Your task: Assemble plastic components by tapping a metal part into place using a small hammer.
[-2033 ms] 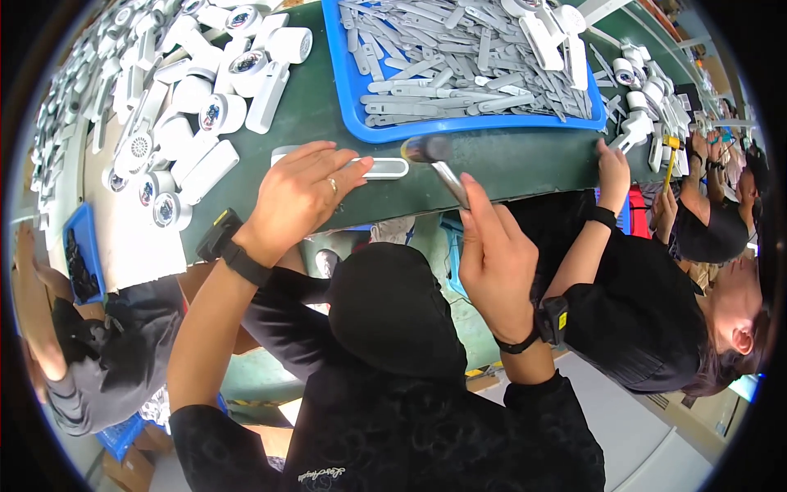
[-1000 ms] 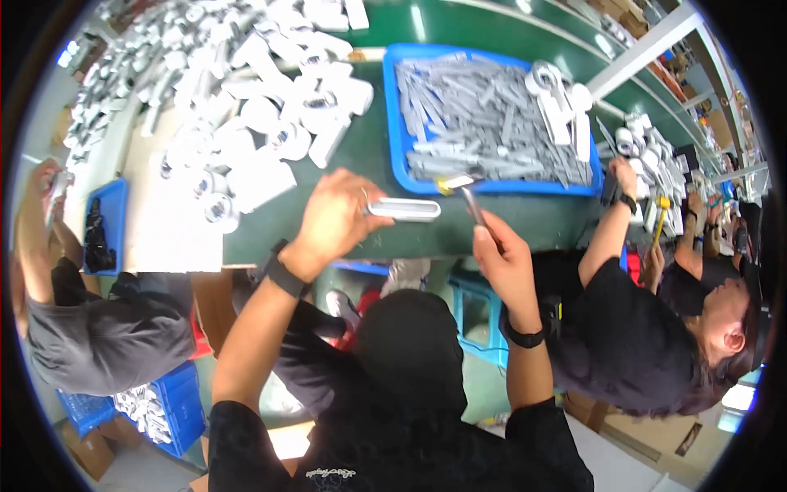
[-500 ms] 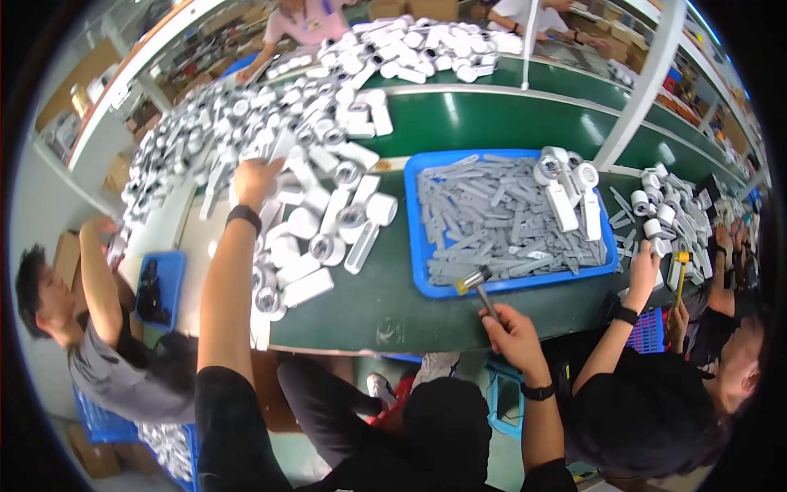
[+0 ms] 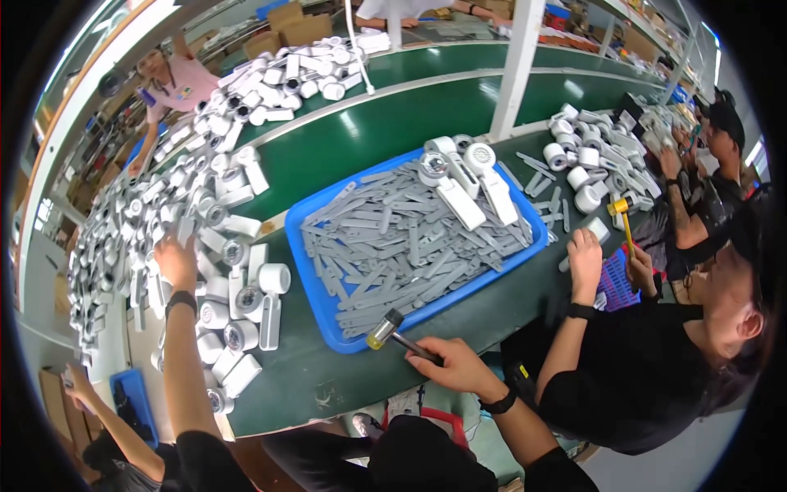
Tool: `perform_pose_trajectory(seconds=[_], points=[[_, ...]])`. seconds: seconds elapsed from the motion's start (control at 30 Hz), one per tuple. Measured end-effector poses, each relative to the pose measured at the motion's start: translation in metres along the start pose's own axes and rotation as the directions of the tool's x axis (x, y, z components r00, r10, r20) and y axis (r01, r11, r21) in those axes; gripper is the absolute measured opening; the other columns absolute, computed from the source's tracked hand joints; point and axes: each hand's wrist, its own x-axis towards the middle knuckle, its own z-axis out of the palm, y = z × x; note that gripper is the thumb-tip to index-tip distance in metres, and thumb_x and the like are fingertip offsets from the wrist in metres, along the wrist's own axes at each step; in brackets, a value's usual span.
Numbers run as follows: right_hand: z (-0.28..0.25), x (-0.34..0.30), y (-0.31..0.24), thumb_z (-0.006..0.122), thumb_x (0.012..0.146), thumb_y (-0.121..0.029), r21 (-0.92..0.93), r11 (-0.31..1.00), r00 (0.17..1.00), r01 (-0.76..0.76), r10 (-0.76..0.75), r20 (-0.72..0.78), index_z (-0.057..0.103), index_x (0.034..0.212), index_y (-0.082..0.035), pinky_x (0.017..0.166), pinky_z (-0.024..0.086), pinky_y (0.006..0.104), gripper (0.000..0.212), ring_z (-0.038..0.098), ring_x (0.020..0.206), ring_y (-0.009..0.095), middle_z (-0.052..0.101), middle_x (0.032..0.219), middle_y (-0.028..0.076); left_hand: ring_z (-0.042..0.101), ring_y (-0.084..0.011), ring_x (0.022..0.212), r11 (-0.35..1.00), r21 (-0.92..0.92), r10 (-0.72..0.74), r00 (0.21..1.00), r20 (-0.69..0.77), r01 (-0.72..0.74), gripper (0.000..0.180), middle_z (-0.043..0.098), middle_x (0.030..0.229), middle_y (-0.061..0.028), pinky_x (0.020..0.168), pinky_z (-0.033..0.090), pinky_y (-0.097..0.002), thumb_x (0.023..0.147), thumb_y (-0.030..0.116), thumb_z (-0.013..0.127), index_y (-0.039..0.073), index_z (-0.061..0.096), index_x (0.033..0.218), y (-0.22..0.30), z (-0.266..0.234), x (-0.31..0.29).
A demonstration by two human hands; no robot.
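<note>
My right hand (image 4: 459, 365) is closed around the dark handle of a small mallet (image 4: 384, 330). Its head, one end black and the other translucent yellow, hangs over the near rim of a blue tray (image 4: 324, 328). Grey flat strips (image 4: 385, 246) fill that tray, and a few white handheld fans (image 4: 461, 203) lie across its far right part. At the left my left hand (image 4: 176, 264) reaches into a heap of white handheld fans (image 4: 247, 299). Its fingers are closed on what looks like a fan's pale handle (image 4: 186, 227), partly hidden and blurred.
A green bench (image 4: 316, 394) runs under everything. To the right a co-worker holds a yellow mallet (image 4: 618, 207) and a white part, beside another fan pile (image 4: 602, 152). A white post (image 4: 518, 74) stands behind the tray. Another person's arm (image 4: 115, 422) shows at lower left.
The view has swung to the right, so the tray and heap appear further left. My right hand still holds the mallet, and my left hand stays at the fan heap.
</note>
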Motion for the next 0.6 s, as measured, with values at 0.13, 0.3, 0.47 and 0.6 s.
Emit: perform_pose_trajectory(seconds=[0.13,0.3,0.47,0.6], points=[[-0.005,-0.004,-0.002,0.074,0.098,-0.020,-0.035,0.997,0.998,-0.065,0.065,-0.025,0.077,0.112,-0.004,0.054,0.042,0.0267,0.022,0.053,0.057,0.007,0.066,0.068,0.003,0.062,-0.0387,0.130,0.609,-0.761,0.444,0.891,0.094,-0.223,0.047,0.067,0.138,-0.0211,0.112,0.048,-0.0444,0.094,0.022,0.079,0.001,0.068,0.134,0.188,-0.075,-0.013],[-0.003,-0.005,-0.001,0.071,0.100,-0.017,0.011,1.000,0.999,-0.023,0.023,-0.031,0.078,0.118,-0.006,0.050,0.036,0.0266,0.022,0.045,0.054,0.004,0.058,0.061,0.000,0.062,-0.0383,0.134,0.309,-0.925,0.555,0.832,-0.011,-0.219,0.068,0.065,0.142,-0.0262,0.114,0.048,-0.0418,0.092,0.043,0.080,-0.001,0.064,0.141,0.386,-0.139,-0.028],[0.011,0.000,0.005,0.067,0.105,-0.023,0.036,0.995,0.995,-0.094,0.095,-0.036,0.078,0.119,-0.007,0.047,0.034,0.0255,0.024,0.044,0.050,0.001,0.050,0.056,-0.006,0.064,-0.0415,0.128,0.396,-0.918,0.507,0.833,0.220,0.002,0.082,0.066,0.134,-0.0326,0.111,0.049,-0.0439,0.084,0.051,0.083,-0.005,0.063,0.140,0.461,-0.127,-0.033],[0.007,-0.003,0.004,0.066,0.106,-0.025,0.056,0.985,0.986,-0.161,0.163,-0.033,0.078,0.120,-0.009,0.046,0.037,0.0259,0.024,0.049,0.046,0.003,0.053,0.056,-0.005,0.072,-0.0418,0.111,0.502,-0.865,0.516,0.800,0.307,0.007,0.074,0.073,0.118,-0.0307,0.100,0.057,-0.0456,0.083,0.044,0.082,-0.006,0.066,0.134,0.461,-0.141,-0.032]])
